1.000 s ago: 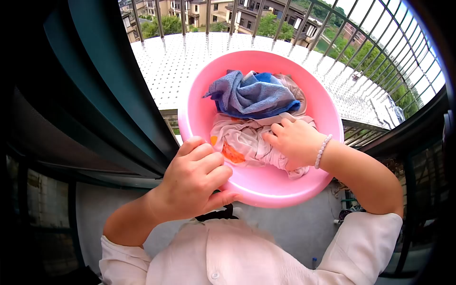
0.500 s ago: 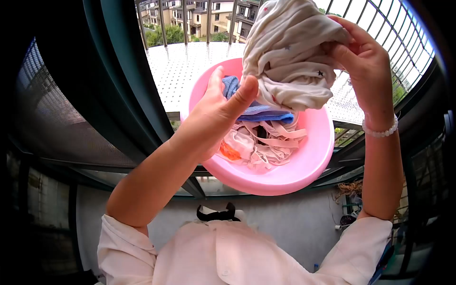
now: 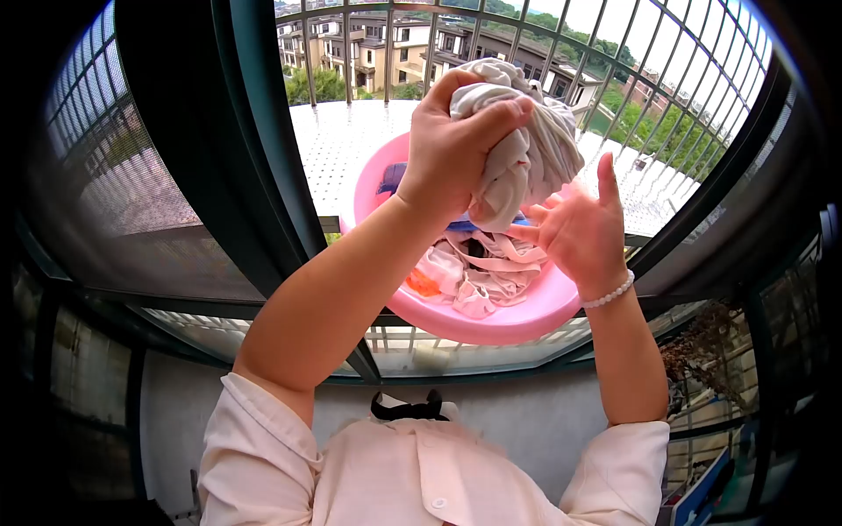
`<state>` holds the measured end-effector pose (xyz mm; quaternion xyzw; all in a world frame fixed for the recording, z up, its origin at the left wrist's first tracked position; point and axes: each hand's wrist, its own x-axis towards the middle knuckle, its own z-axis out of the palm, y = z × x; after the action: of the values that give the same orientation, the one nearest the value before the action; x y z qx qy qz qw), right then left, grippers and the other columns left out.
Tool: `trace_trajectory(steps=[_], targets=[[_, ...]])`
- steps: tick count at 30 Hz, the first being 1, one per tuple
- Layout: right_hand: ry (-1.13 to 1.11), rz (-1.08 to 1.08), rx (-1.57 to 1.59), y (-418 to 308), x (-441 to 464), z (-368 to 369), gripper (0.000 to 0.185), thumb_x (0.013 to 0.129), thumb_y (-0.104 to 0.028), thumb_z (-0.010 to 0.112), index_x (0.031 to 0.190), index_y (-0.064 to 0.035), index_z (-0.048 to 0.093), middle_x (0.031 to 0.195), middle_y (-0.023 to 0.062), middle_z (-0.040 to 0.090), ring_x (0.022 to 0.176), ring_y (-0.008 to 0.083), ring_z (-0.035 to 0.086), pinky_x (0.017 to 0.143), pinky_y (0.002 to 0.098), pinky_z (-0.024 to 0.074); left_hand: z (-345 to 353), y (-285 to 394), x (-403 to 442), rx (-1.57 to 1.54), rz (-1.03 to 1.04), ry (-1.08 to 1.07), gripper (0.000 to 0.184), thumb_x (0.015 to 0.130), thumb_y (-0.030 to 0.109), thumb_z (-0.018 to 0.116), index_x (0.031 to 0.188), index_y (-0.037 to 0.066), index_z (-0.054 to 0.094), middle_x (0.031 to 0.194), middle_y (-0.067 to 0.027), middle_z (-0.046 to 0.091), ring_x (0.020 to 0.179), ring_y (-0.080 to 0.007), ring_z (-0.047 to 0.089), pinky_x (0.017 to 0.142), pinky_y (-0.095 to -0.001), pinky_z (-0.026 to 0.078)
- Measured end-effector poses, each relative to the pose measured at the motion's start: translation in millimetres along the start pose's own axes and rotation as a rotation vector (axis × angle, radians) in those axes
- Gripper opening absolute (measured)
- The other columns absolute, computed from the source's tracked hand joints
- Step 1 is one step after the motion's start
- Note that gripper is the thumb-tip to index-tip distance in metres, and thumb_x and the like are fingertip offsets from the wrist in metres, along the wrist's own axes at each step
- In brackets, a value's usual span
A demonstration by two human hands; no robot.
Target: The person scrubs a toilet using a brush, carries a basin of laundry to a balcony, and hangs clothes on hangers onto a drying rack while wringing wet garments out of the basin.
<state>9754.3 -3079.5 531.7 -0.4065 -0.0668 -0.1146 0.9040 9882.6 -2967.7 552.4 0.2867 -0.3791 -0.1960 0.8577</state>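
Note:
A bunched white cloth garment (image 3: 535,140) hangs above the basin, with my left hand (image 3: 456,145) wrapped round its left side. My right hand (image 3: 583,232) is below and to the right of it, fingers spread, holding nothing. Whether its fingertips brush the cloth I cannot tell. Under both hands stands a pink basin (image 3: 500,329). In it lie pale pink clothes with straps (image 3: 495,272), an orange-patterned piece (image 3: 424,282) and a blue cloth (image 3: 462,225), partly hidden by the held garment and my hands.
The basin rests on a white perforated ledge (image 3: 342,145) outside the window opening. Metal bars (image 3: 389,53) enclose the ledge. Dark window frames (image 3: 272,175) stand on both sides, with dried plants (image 3: 706,346) at the right.
My left hand has closed on the white garment. My right hand has let go of it and moved down and left, fingers spread. The garment is more tightly bunched.

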Motion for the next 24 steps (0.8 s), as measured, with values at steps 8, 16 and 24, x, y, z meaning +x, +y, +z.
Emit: trace_trajectory(steps=[8, 16, 24], targets=[[0.333, -0.672, -0.259, 20.9, 28.9, 7.4, 0.032, 0.082, -0.004, 0.045, 0.112, 0.0012, 0.053, 0.105, 0.0113, 0.058, 0.096, 0.0198, 0.058, 0.09, 0.0337, 0.0452, 1.6, -33.9, 14.0, -0.16, -0.253, 0.186, 0.031, 0.08, 0.025, 0.064, 0.096, 0.003, 0.049, 0.088, -0.013, 0.058, 0.073, -0.0225, 0.061, 0.067, -0.0352, 0.053], [-0.245, -1.392, -1.924, 21.2, 39.4, 8.8, 0.024, 0.051, -0.013, 0.069, 0.074, -0.0181, 0.063, 0.081, -0.0029, 0.059, 0.075, 0.0205, 0.051, 0.071, 0.0355, 0.0369, -50.7, -56.3, 62.7, -0.43, -0.969, -0.558, 0.023, 0.089, 0.023, 0.049, 0.093, 0.003, 0.06, 0.084, -0.0114, 0.064, 0.075, -0.0213, 0.064, 0.07, -0.0341, 0.055], [-0.829, -1.139, -2.165, 43.5, 44.4, -15.7, 0.011, 0.054, -0.02, 0.06, 0.064, -0.0159, 0.064, 0.068, -0.004, 0.051, 0.072, 0.0159, 0.052, 0.067, 0.0327, 0.0416, -21.1, -56.8, 51.6, 0.709, -1.066, -0.301, 0.033, 0.073, 0.026, 0.067, 0.098, 0.006, 0.062, 0.09, -0.0098, 0.061, 0.078, -0.0172, 0.057, 0.065, -0.033, 0.045]])
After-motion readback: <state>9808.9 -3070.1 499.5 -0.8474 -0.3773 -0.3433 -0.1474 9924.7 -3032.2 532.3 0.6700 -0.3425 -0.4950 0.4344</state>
